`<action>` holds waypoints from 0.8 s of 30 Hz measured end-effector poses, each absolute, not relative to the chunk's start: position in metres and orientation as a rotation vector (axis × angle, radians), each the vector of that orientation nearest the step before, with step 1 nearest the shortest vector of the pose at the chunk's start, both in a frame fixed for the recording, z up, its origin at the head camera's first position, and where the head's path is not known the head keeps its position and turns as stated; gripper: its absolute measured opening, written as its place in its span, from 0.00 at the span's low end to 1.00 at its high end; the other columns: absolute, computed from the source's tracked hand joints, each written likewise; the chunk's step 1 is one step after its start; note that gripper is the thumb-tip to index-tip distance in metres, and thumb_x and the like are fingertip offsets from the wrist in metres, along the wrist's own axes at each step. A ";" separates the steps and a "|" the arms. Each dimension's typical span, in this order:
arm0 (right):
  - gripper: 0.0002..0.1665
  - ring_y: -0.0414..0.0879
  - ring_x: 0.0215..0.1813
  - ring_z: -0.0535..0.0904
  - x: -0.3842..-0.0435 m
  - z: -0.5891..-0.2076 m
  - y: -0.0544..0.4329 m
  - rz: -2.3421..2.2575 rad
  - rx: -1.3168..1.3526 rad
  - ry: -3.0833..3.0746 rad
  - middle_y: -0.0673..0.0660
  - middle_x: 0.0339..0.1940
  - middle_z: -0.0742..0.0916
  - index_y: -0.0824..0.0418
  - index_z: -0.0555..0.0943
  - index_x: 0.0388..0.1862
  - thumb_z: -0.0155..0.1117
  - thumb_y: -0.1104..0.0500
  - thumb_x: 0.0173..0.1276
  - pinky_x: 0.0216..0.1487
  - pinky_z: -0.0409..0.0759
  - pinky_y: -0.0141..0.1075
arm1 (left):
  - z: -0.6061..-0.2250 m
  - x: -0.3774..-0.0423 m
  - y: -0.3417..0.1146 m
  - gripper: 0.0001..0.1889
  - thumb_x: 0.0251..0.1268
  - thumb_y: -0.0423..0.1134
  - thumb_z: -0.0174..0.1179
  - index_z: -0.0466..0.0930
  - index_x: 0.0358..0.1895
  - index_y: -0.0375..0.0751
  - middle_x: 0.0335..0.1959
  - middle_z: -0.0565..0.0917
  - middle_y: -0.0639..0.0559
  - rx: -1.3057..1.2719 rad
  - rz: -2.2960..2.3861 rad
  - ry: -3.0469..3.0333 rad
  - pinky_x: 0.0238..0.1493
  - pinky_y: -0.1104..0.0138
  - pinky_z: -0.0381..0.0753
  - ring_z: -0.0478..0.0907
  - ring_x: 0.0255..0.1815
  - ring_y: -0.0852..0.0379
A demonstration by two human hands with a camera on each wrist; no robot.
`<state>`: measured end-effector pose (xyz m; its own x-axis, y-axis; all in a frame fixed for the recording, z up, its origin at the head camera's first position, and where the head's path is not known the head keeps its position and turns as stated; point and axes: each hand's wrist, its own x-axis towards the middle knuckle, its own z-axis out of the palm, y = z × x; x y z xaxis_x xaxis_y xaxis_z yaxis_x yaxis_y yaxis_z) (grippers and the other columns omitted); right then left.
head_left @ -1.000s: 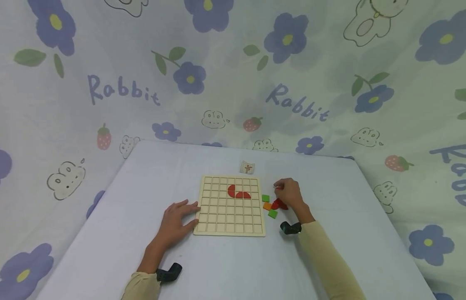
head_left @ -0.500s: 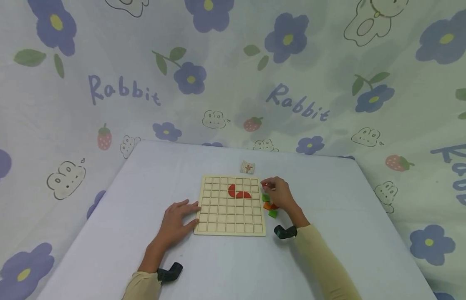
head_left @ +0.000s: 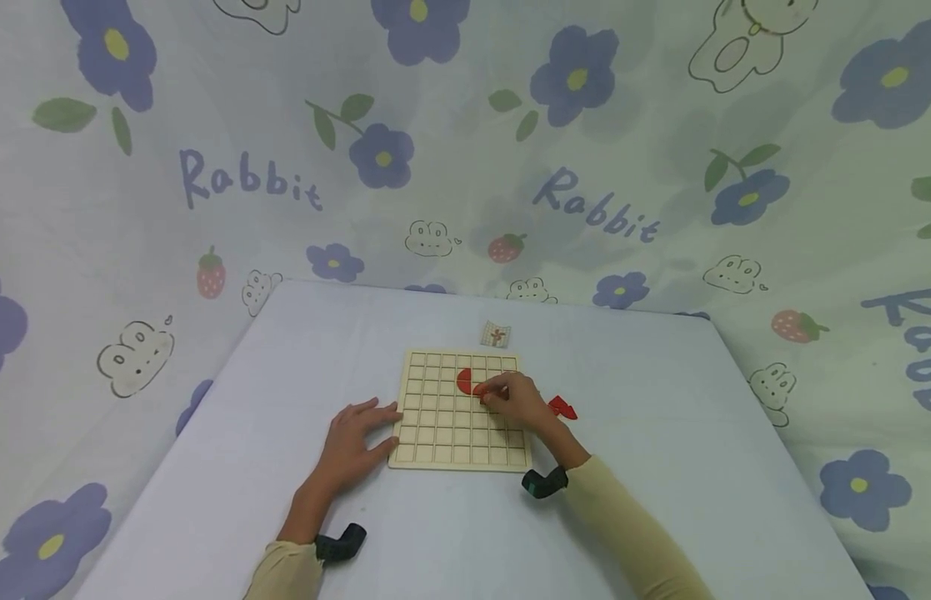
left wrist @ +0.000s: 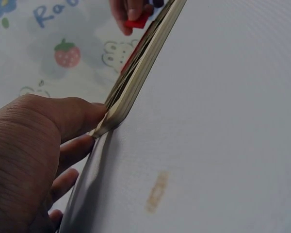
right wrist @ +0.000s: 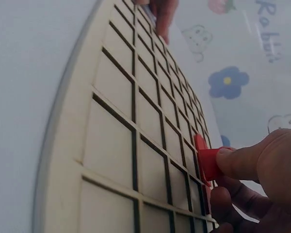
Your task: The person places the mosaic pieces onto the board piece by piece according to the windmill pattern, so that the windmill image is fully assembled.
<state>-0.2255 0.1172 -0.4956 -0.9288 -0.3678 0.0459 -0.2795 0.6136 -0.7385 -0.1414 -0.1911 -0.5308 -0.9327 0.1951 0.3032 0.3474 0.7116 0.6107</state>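
Left hand: the left hand [head_left: 352,442] is not grasping anything. Its fingers are loose and spread, and the thumb and fingertips touch the left edge of the board.
Right hand: the right hand [head_left: 519,402] reaches over the board and pinches a small red piece [right wrist: 210,163] between its thumb and a finger.
Pinched piece: it is over the board, right by the red shape. I cannot tell if it touches the wood.
Board: the pale wooden board [head_left: 445,435] lies flat on the white table [head_left: 427,533]. It has lots of little squares, with thin raised lines between them.
Red on the board: a red shape [head_left: 464,382] lies in the squares, round on its left side. Some more red peeks out under the right hand.
Loose bits: some red pieces [head_left: 563,407] lie on the table, just past the board's right side.
Card: a little card [head_left: 497,336] with a brownish picture lies behind the board.
Wrists: each one wears a black gadget [head_left: 544,483], next to a tan sleeve [head_left: 633,525].
Back: a cloth [head_left: 450,183] with purple flowers, bunnies and strawberries hangs behind.
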 end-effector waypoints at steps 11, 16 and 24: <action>0.04 0.42 0.36 0.81 -0.213 -0.503 0.097 -0.899 -0.665 3.076 0.49 0.33 0.88 0.57 0.91 0.33 0.71 0.63 0.62 0.34 0.80 0.34 | -0.529 -0.141 -0.193 0.19 0.57 0.38 0.71 0.84 0.54 0.47 0.61 0.80 0.52 -0.444 -1.006 -2.716 0.69 0.41 0.53 0.67 0.68 0.42; 0.04 0.43 0.33 0.76 -0.211 -0.498 0.092 -0.676 -0.737 3.179 0.47 0.25 0.85 0.55 0.91 0.28 0.72 0.62 0.60 0.31 0.77 0.31 | -0.527 -0.142 -0.193 0.20 0.57 0.38 0.72 0.84 0.54 0.47 0.61 0.80 0.53 -0.443 -1.017 -2.706 0.69 0.41 0.53 0.67 0.68 0.42; 0.03 0.42 0.28 0.70 -0.208 -0.495 0.093 -0.648 -0.724 3.097 0.46 0.21 0.77 0.58 0.88 0.29 0.73 0.60 0.62 0.25 0.70 0.31 | -0.532 -0.143 -0.192 0.20 0.55 0.37 0.72 0.84 0.53 0.48 0.60 0.80 0.52 -0.458 -1.001 -2.687 0.68 0.40 0.54 0.68 0.68 0.41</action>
